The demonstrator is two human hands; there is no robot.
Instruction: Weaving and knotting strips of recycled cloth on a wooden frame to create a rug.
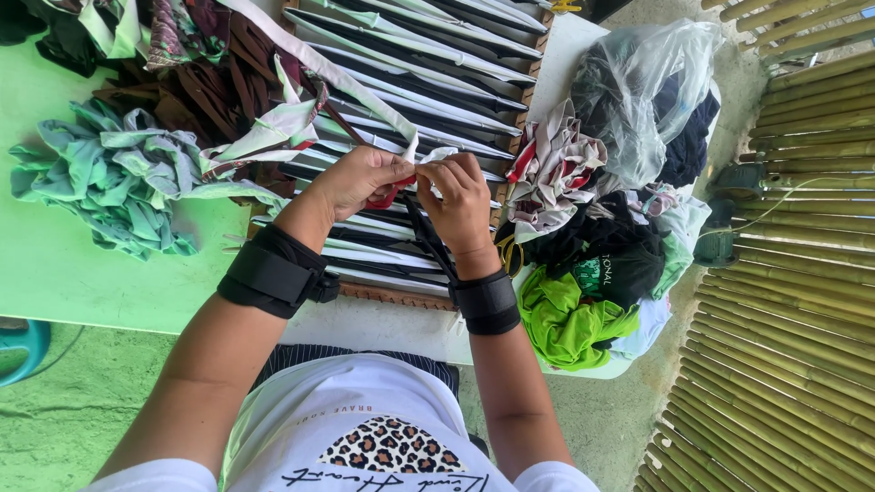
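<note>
Over the frame, head view: both hands meet at the middle, above a wooden frame (pixel 401 296) strung with black and white fabric strips (pixel 428 68).
Left hand (pixel 360 178): pinched shut on a pale cloth strip (pixel 319 73) that trails far-left, a red scrap at the fingertips.
Right hand (pixel 458 196): fingers clenched on the same strip's end, seemingly knotting it.
Progress: many strips already lie stretched across the frame; I judge plenty left, given the heaps about.
Materials: soft, crumpled mint-green rags (pixel 109 178) left, brown scraps far-left, lime-green cloth (pixel 565 319) right, clear crinkled plastic bag (pixel 638 82) beyond.
Wrists: black bands on both.
</note>
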